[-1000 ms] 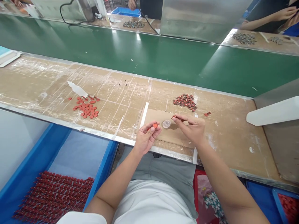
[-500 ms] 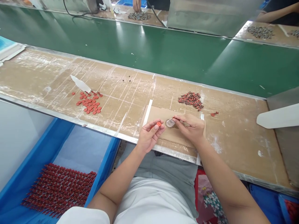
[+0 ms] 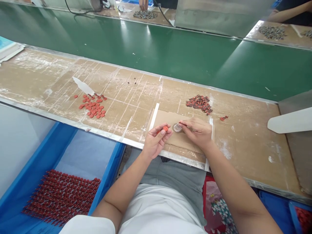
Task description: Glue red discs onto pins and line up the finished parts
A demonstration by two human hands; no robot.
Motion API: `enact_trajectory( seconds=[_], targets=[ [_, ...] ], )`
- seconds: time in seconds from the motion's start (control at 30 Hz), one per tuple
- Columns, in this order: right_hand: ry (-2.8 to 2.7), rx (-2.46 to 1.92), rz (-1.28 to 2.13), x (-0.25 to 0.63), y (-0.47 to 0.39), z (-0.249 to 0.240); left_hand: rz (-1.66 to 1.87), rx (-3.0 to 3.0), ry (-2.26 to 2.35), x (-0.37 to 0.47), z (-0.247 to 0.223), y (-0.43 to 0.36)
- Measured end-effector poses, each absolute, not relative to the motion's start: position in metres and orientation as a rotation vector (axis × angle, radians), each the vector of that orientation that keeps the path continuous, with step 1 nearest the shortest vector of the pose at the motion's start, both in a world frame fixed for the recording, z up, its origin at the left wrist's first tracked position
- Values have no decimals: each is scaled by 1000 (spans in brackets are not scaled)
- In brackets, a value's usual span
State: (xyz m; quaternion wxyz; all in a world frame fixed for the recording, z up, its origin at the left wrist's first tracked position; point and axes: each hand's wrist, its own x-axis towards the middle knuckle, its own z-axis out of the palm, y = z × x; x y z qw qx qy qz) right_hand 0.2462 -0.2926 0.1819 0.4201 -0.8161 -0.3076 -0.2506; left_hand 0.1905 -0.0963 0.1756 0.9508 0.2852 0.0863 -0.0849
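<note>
Between the thumb and fingers of my left hand [image 3: 156,138] is a small red disc [image 3: 165,128], its face turned up. My right hand [image 3: 197,131] pinches a tiny reddish piece at its fingertips, mostly hidden by the fingers. Those fingertips are over the edge of a small round clear dish [image 3: 177,127] on a cardboard sheet [image 3: 170,116]. Beyond my right hand lies a heap of small red and dark pieces [image 3: 199,104], with one red assembled piece [image 3: 223,118] apart to its right. Off to the left, loose red discs [image 3: 95,109] are scattered on the bench.
A green conveyor belt [image 3: 158,48] runs along the bench's far side. At lower left a blue bin [image 3: 110,162] holds rows of red pieces [image 3: 63,195]. A white curved part [image 3: 290,120] juts in at right. Across the belt, another person's hand [image 3: 143,4] touches a grey heap.
My right fingertips have shifted slightly left and down over the clear dish. My left hand stays almost still with the red disc.
</note>
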Motion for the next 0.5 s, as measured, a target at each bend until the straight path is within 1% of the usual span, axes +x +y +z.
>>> enact_trajectory(
  seconds=[0.13,0.27,0.4,0.5],
  targets=[
    [-468,-1960,-594,240,-291,182,-163,546,213,190,181,-97],
    [-71,-1698,-439,235,-288,191,-223,529,299,186,191,-103],
    [79,-1417,-321,224,-283,208,-278,547,314,178,202,-112],
    [104,-1331,-286,206,-277,218,-300,562,291,171,210,-119]
  ],
)
